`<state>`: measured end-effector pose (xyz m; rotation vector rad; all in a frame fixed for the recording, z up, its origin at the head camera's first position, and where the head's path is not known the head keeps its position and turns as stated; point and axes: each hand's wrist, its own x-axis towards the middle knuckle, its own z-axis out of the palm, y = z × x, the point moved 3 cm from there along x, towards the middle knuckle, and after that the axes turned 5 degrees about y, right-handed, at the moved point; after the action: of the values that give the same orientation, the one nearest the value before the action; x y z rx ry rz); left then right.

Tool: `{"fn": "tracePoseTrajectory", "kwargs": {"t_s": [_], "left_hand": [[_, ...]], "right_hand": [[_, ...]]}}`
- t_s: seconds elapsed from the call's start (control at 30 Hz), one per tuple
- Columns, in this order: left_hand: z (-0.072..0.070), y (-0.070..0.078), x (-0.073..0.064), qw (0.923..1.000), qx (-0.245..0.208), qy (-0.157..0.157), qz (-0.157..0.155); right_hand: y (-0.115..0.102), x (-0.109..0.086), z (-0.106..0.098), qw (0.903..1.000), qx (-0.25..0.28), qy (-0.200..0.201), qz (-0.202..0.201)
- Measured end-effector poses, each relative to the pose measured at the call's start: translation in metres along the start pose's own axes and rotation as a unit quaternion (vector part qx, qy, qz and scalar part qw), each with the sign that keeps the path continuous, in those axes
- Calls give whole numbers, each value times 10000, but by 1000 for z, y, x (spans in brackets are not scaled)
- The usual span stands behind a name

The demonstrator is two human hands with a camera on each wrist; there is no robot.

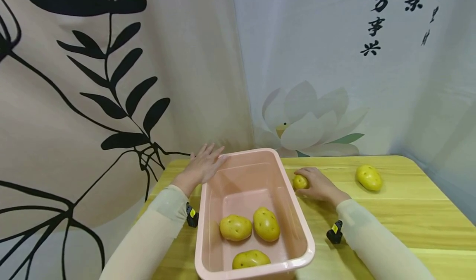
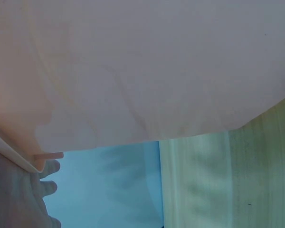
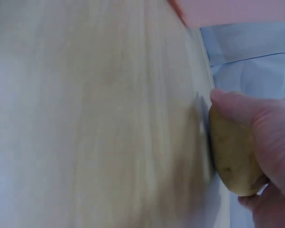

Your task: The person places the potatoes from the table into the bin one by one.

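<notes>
So I've got the left hand [image 1: 203, 166] spread on the pink rectangular plastic tub [image 1: 248, 173], far-left rim. Just right of it, a yellow oval potato [image 1: 299, 182], long axis roughly tubward imo, pinched by the nearer right hand [image 1: 317, 185].

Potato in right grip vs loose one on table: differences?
The held potato is in the right grip; the loose potato lies untouched on the table. The held potato is partly hidden; the loose potato shows whole. The held potato is nearer the pink tub than the loose potato. Both are yellow and outside the tub.
</notes>
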<state>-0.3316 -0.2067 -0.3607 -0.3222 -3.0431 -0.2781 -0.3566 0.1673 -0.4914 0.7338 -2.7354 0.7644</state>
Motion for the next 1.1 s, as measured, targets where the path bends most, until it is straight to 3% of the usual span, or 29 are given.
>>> {"fn": "tracePoseTrajectory", "kwargs": {"t_s": [0.23, 0.87, 1.1], "left_hand": [[0, 0, 1, 10000, -40, 14, -20], [0, -1, 1, 10000, -59, -49, -16], [0, -1, -1, 9998, -203, -16, -75]], "right_hand": [[-3, -19, -10, 9988, -1, -317, 383], [-26, -70, -27, 9980, -51, -527, 337], [-34, -83, -33, 9988, -136, -473, 61]]}}
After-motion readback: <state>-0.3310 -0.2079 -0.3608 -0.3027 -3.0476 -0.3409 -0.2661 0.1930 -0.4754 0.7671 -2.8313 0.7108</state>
